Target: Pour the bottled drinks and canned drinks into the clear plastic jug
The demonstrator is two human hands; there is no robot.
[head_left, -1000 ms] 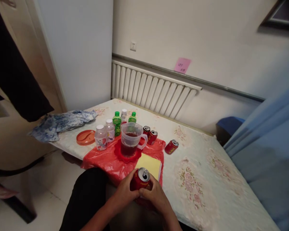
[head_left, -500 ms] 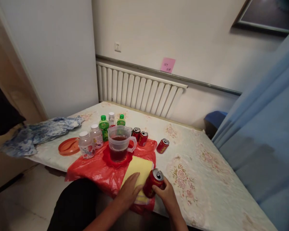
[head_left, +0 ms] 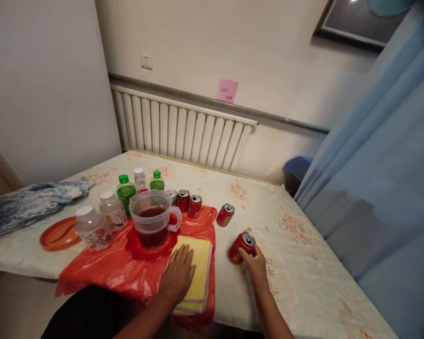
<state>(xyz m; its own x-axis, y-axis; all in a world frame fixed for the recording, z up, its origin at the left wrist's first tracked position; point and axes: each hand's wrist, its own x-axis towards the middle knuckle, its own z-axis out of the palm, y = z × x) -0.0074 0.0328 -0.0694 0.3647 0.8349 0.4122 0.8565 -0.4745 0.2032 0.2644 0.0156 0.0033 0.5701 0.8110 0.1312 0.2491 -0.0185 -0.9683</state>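
Observation:
My right hand (head_left: 256, 263) is wrapped round a red drink can (head_left: 238, 248) at the right of the red plastic sheet. Its top faces up and the can leans slightly. Flat on a folded yellow cloth (head_left: 198, 273) lies my left hand (head_left: 178, 275), fingers stretched out. Beyond it a clear plastic jug (head_left: 150, 214) with dark liquid stands on a red scalloped tray (head_left: 136, 249). Another red can (head_left: 225, 215) stands behind the held one. Two more red cans (head_left: 195, 206) are beside the jug's handle.
Two clear jars with white lids (head_left: 92, 230), green-capped bottles (head_left: 126, 192) and an orange lid (head_left: 58, 234) sit at the left. The red plastic sheet (head_left: 102, 270) covers the table's front edge. A patterned cloth (head_left: 35, 202) lies far left; a blue curtain (head_left: 371, 155) hangs right.
My right hand has carried the can away from the yellow cloth, forward and right onto the floral table cover. My left hand has flattened onto the cloth. The view has turned right.

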